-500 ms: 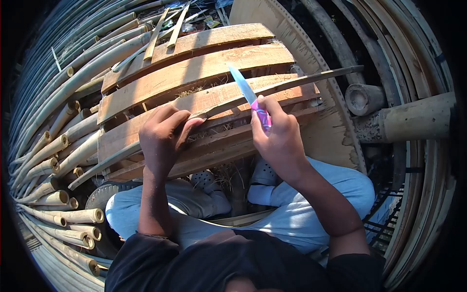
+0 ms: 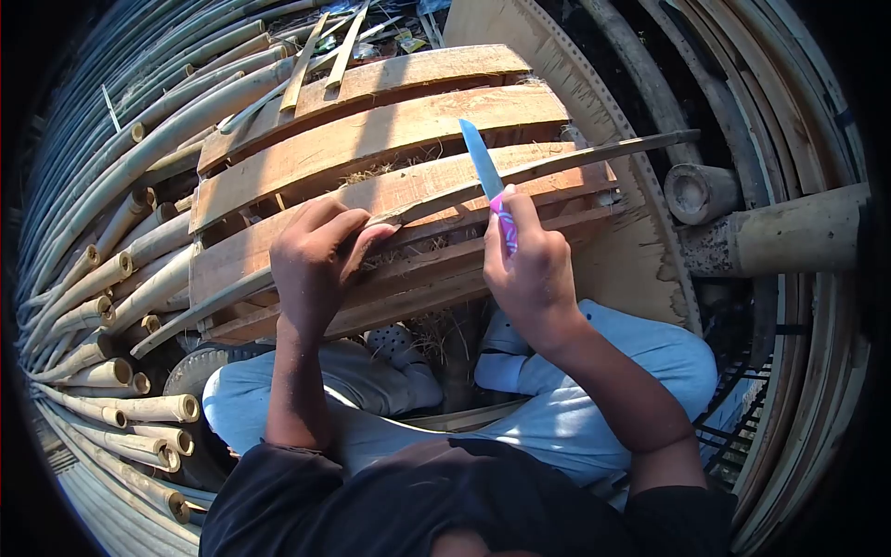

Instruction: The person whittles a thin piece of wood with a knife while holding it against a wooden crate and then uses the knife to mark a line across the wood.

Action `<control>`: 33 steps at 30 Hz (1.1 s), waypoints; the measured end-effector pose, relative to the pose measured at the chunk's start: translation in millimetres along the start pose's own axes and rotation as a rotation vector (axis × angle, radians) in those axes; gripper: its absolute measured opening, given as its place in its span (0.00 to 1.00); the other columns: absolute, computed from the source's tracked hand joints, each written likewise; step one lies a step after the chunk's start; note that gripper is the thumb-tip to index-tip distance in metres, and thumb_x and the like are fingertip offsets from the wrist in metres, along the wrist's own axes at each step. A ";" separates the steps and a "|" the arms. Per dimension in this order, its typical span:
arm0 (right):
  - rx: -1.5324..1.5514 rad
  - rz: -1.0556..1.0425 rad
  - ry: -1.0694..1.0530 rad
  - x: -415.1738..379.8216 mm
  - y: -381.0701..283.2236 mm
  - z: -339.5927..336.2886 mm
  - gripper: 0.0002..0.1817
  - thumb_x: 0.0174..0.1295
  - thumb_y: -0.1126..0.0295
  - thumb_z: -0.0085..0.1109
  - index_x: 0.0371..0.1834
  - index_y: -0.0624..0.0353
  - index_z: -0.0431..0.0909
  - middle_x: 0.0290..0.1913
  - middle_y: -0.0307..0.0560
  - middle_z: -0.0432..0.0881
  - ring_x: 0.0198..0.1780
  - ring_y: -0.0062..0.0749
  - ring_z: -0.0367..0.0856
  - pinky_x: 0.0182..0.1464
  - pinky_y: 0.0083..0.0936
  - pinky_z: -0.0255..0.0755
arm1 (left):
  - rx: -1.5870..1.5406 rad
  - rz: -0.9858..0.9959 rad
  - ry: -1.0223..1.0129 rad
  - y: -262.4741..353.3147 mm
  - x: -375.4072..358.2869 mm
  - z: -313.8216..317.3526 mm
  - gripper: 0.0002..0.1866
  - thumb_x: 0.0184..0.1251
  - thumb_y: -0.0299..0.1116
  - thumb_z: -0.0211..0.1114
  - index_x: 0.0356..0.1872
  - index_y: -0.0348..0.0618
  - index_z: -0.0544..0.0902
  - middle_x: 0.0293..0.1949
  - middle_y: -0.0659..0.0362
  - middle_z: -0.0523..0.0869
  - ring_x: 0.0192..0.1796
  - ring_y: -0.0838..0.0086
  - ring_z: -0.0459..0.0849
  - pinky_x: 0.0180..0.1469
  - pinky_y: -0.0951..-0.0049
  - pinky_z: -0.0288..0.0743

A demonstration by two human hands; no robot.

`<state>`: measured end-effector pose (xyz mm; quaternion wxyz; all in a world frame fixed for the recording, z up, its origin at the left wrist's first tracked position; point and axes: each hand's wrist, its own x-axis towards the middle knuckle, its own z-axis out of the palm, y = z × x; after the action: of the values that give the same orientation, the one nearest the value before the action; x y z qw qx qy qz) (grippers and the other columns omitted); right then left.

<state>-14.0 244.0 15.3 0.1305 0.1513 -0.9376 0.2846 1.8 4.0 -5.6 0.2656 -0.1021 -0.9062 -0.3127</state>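
A long, thin bamboo strip [image 2: 548, 167] lies slantwise across a slatted wooden platform [image 2: 371, 135]. My left hand [image 2: 320, 251] is closed round the strip left of its middle, over the near slats. In my right hand [image 2: 529, 265] is a knife [image 2: 483, 160] with a pink and purple patterned handle, its blade pointing up and slightly left. The blade crosses the strip near the handle; whether its edge touches the wood cannot be made out. Between the hands, the strip has a pale, frayed patch.
Bamboo poles [image 2: 158, 408] are stacked along the left. Two loose slats [image 2: 345, 48] rest on the platform's far edge. At the right are a thick bamboo pole [image 2: 798, 230], a cut round end [image 2: 691, 193] and long strips. A curved board [image 2: 640, 269] stands behind the platform's right side.
My right hand and the knife have shifted slightly right along the strip, and the blade stands more upright. My left hand keeps its hold, with the whole view shifted slightly.
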 end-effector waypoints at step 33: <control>-0.113 0.157 0.003 29.7 14.2 -22.3 0.07 0.75 0.73 0.58 0.49 0.66 0.74 0.22 0.62 0.84 0.27 0.60 0.88 0.28 0.47 0.83 | 0.003 -0.033 -0.037 -5.3 0.6 -5.6 0.13 0.60 0.41 0.80 0.34 0.42 0.91 0.29 0.58 0.84 0.33 0.65 0.84 0.35 0.66 0.76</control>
<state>-42.9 261.8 36.1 0.1175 0.0692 -0.9610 0.2408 1.7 -3.6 -4.2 0.2438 -0.0923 -0.9131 -0.3136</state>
